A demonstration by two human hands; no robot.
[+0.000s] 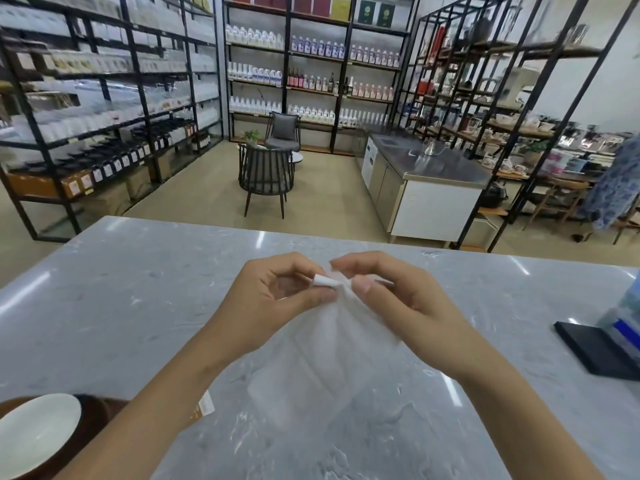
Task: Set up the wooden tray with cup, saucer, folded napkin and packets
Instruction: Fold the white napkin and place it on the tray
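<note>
Grey marble counter [138, 306] in a shop lined with stocked shelving [104, 81]. White saucer [34, 434] on wooden tray [93, 410] at lower left. Left hand [273, 299] and right hand [388, 299] pinch the top corner of a thin white napkin [332, 348], hanging translucent above the counter

Bright, even overhead light streaks glare across the counter [138, 289]; edges bend and blur

Napkin [332, 348] mid-counter [138, 289], between hands; saucer [34, 434] on tray [93, 414] near-left.
</note>
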